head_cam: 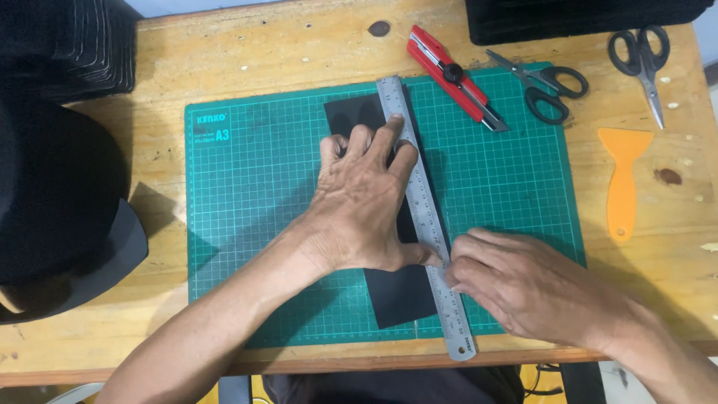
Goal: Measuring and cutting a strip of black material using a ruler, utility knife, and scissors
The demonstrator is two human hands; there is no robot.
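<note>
The left hand (366,198) lies spread flat, pressing a steel ruler (425,213) onto a black strip (400,295) on the green cutting mat (254,217) of the wooden tabletop (299,45); it hides the strip's middle. The right hand (523,288) curls closed against the ruler's lower edge, whatever its fingertips pinch being hidden. A red utility knife (452,75) lies apart at the mat's top edge.

— What colour is the cutting mat (254,224)?
— Green, with a pale grid. The sheet (400,295) on it is plain black, the ruler (430,224) silver-grey.
— And around it?
— A red and black knife (452,75), two pairs of black-handled scissors (550,82), an orange scraper (622,179), and the yellowish wooden bench (284,45).
</note>
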